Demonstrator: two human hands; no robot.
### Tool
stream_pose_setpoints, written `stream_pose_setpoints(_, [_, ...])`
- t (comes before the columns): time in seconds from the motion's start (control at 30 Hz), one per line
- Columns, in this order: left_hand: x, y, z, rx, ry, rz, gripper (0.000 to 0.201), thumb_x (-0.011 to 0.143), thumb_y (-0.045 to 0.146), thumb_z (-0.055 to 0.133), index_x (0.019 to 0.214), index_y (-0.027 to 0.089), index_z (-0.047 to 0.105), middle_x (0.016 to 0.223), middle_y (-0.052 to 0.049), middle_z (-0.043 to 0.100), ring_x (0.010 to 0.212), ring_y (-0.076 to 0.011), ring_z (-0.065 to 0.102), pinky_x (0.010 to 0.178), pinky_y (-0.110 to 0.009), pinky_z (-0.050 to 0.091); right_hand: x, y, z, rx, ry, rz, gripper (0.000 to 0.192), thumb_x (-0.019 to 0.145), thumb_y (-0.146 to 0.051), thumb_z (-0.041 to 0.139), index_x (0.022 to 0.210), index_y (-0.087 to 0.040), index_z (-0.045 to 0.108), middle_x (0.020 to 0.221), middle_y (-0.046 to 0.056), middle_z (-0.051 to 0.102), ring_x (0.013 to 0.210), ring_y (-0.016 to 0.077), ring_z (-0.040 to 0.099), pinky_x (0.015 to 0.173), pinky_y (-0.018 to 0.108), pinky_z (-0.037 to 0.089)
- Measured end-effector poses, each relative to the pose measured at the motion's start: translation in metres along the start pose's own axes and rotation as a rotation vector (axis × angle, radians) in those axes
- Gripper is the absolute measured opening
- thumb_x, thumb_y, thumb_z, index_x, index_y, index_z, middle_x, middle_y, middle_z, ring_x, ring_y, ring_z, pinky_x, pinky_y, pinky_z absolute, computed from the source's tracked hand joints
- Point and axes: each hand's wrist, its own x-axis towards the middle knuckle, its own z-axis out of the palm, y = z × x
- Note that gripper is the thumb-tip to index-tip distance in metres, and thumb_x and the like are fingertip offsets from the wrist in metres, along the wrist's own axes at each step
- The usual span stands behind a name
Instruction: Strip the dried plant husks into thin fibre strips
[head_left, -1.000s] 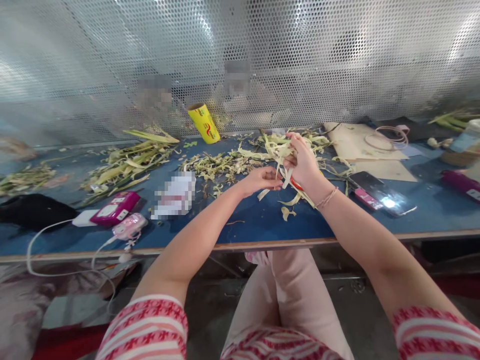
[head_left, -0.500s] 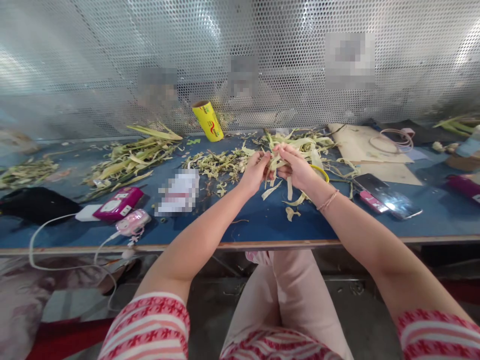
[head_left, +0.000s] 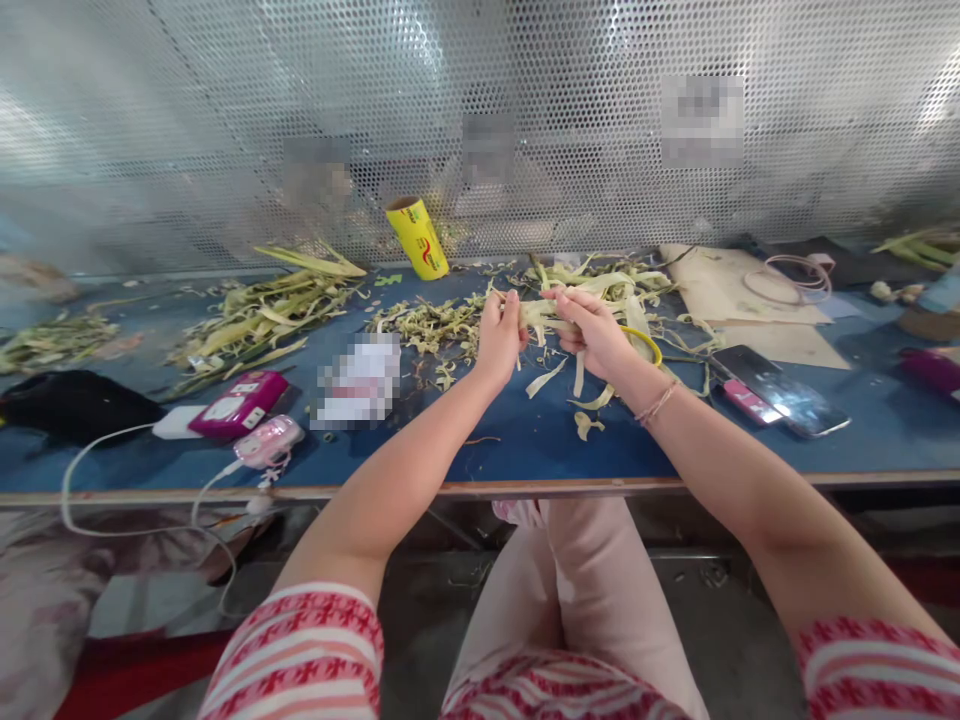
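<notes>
Between my two hands a bunch of pale, limp leaf strips (head_left: 535, 314) is stretched just above the table. My left hand (head_left: 501, 338) is closed on its left end, thumb upward. Pinching fingers of my right hand (head_left: 589, 328) hold the right end; a bracelet circles that wrist. Behind the right hand lies a heap of pale green strips (head_left: 634, 283). Small curled trimmings (head_left: 435, 325) are spread left of my left hand. Loose pieces (head_left: 587, 425) lie on the blue table (head_left: 517, 445) nearer to me. A yellow ring (head_left: 646, 345) is partly hidden behind the right wrist.
A yellow cardboard tube (head_left: 418, 238) stands tilted near the perforated metal wall (head_left: 570, 130). On the left are a long-leaf pile (head_left: 270, 310), a purple box (head_left: 241, 404) and a white cable (head_left: 69, 490). A phone (head_left: 787, 390) and beige sheets (head_left: 742, 285) lie right.
My hands have moved slightly apart, the left one going left and turning more upright. The leaf strips now show stretched between them.
</notes>
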Motion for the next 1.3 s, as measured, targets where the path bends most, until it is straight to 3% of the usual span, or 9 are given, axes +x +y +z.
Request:
stream_pose_setpoints(0.17, [0.001, 0.002, -0.001, -0.078, 0.073, -0.02, 0.047, 0.087, 0.066, 0.055, 0.079, 0.023, 0.038, 0.054, 0.01, 0.03, 0.037, -0.0035, 0.031, 0.038, -0.019, 0.02, -0.002, -0.003, -0.001, 0.028, -0.027, -0.004, 0.03, 0.08, -0.042, 0.073, 0.098, -0.019, 0.067, 0.055, -0.012, 0.017, 0.044, 0.0037, 0.012, 0.041, 0.019, 0.01])
stream_pose_setpoints(0.33, [0.001, 0.003, -0.001, -0.035, 0.068, -0.008, 0.052, 0.083, 0.073, 0.053, 0.082, 0.022, 0.042, 0.056, 0.009, 0.029, 0.041, -0.005, 0.034, 0.041, -0.021, 0.022, -0.001, -0.005, -0.002, 0.021, -0.013, -0.016, 0.03, 0.08, -0.042, 0.073, 0.098, -0.019, 0.067, 0.057, -0.011, 0.018, 0.045, 0.0038, 0.012, 0.041, 0.02, 0.01])
stream_pose_setpoints(0.5, [0.0, 0.002, -0.002, 0.01, 0.015, 0.029, 0.058, 0.077, 0.08, 0.05, 0.082, 0.023, 0.044, 0.054, 0.008, 0.029, 0.042, -0.0061, 0.033, 0.044, -0.022, 0.023, 0.003, 0.002, -0.002, -0.076, 0.043, -0.056, 0.028, 0.084, -0.046, 0.069, 0.094, -0.021, 0.066, 0.056, -0.01, 0.019, 0.044, 0.0046, 0.013, 0.04, 0.021, 0.012])
stream_pose_setpoints(0.7, [-0.006, 0.005, -0.002, 0.069, -0.086, 0.034, 0.059, 0.075, 0.081, 0.052, 0.086, 0.023, 0.047, 0.054, 0.007, 0.033, 0.045, -0.0074, 0.036, 0.048, -0.024, 0.027, 0.008, 0.013, -0.004, -0.25, -0.001, -0.14, 0.034, 0.084, -0.055, 0.067, 0.084, -0.022, 0.06, 0.053, -0.008, 0.033, 0.042, 0.0069, 0.033, 0.041, 0.022, 0.027])
stream_pose_setpoints(0.83, [-0.006, 0.006, -0.002, 0.088, -0.128, 0.031, 0.057, 0.077, 0.079, 0.053, 0.085, 0.023, 0.047, 0.053, 0.007, 0.037, 0.044, -0.0071, 0.037, 0.047, -0.024, 0.028, 0.011, 0.016, -0.006, -0.277, 0.023, -0.164, 0.037, 0.084, -0.058, 0.066, 0.079, -0.022, 0.059, 0.053, -0.007, 0.035, 0.042, 0.0077, 0.035, 0.041, 0.023, 0.028])
stream_pose_setpoints(1.0, [-0.002, 0.003, -0.001, 0.128, -0.14, -0.035, 0.036, 0.088, 0.055, 0.062, 0.093, 0.021, 0.049, 0.061, 0.005, 0.05, 0.052, -0.009, 0.047, 0.055, -0.024, 0.038, 0.016, 0.016, -0.011, -0.256, 0.073, -0.163, 0.03, 0.087, -0.051, 0.066, 0.082, -0.021, 0.06, 0.057, -0.006, 0.033, 0.047, 0.0071, 0.029, 0.042, 0.023, 0.02])
stream_pose_setpoints(1.17, [0.002, 0.002, -0.003, 0.247, 0.01, 0.057, 0.036, 0.077, 0.023, 0.077, 0.098, 0.02, 0.048, 0.084, 0.002, 0.058, 0.071, -0.009, 0.054, 0.071, -0.023, 0.044, 0.018, 0.016, -0.013, -0.225, 0.105, -0.163, 0.029, 0.087, -0.047, 0.066, 0.081, -0.02, 0.058, 0.065, -0.005, 0.042, 0.046, 0.0045, 0.028, 0.041, 0.022, 0.018])
stream_pose_setpoints(1.3, [-0.002, 0.006, -0.002, 0.278, -0.074, 0.1, 0.024, 0.08, 0.015, 0.072, 0.088, 0.02, 0.05, 0.077, 0.003, 0.055, 0.068, -0.009, 0.052, 0.068, -0.022, 0.042, 0.015, 0.015, -0.009, -0.207, 0.104, -0.165, 0.032, 0.087, -0.048, 0.066, 0.077, -0.019, 0.055, 0.066, -0.005, 0.044, 0.042, 0.0021, 0.023, 0.038, 0.022, 0.015])
